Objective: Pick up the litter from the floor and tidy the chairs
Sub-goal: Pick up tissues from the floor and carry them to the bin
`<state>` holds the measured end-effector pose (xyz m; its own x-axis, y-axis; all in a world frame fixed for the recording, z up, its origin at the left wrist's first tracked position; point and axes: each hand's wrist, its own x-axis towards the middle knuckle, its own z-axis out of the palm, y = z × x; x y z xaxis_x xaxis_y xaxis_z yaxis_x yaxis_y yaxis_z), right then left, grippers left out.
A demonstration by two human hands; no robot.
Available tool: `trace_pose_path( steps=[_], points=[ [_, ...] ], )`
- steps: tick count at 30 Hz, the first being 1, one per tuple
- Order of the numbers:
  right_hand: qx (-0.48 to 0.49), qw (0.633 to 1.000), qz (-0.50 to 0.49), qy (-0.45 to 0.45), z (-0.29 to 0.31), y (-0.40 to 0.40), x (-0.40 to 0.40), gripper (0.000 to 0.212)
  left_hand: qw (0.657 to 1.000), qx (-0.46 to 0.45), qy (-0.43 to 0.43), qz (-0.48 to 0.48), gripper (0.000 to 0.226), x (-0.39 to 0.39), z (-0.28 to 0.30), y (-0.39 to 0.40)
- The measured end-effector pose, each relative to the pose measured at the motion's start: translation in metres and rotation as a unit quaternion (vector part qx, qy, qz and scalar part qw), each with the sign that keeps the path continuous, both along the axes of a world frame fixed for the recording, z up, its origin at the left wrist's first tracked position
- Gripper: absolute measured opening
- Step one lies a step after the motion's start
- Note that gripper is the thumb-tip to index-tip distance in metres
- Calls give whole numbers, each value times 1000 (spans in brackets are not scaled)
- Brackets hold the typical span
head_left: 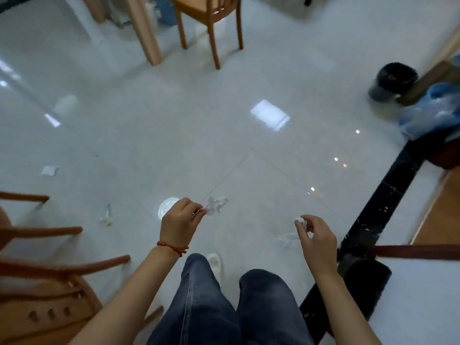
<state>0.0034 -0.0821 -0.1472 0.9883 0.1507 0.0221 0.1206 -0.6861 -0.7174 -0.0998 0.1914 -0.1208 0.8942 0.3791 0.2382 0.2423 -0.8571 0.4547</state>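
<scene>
1. Jeans-clad legs [224, 307] fill the bottom centre, w/ one white shoe [215, 263] on the glossy white floor [174, 135] between the forearms.
2. Left hand [178, 224], red string bracelet [173, 247] at the wrist, fingers curled & pinching a clear crumpled wrapper [216, 205], which is held up off the tiles.
3. Right hand [317, 241], thumb & fingertips closed on a small white paper ball [300, 222]; also in the air.
4. Just below/left of the rt hand: another crumpled white scrap [287, 239] lying on the floor.
5. Behind the left hand: a round white plastic lid [165, 207], partly hidden by it.
6. Further left: a small clear scrap [107, 216], then a flat white paper piece [49, 170] well apart.
7. Tipped-over wooden chair [42, 282] at the lower left, legs pointing sideways.
8. Upright wooden chair [211, 23] at the top centre, beside a pale table leg [145, 31].
9. Black-lined bin [393, 80] at the far rt; blue plastic bag [433, 113] near it.
</scene>
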Motion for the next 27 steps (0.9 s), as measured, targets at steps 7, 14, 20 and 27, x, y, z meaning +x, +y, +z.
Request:
trace_pose_path(
  steps=[7,14,20,27],
  points=[
    [55,988,-139,28,6,0,29,10,994,-25,6,-107,17,107,0,4],
    [75,970,-228,47,4,-38,96,5,980,-45,7,-193,17,223,-3,-41],
    [73,960,-267,37,9,-79,154,8,961,-42,4,-272,16,314,5,-95],
    [55,922,-382,7,9,-130,179,13,915,-44,17,-400,17,408,9,-172]
  ],
)
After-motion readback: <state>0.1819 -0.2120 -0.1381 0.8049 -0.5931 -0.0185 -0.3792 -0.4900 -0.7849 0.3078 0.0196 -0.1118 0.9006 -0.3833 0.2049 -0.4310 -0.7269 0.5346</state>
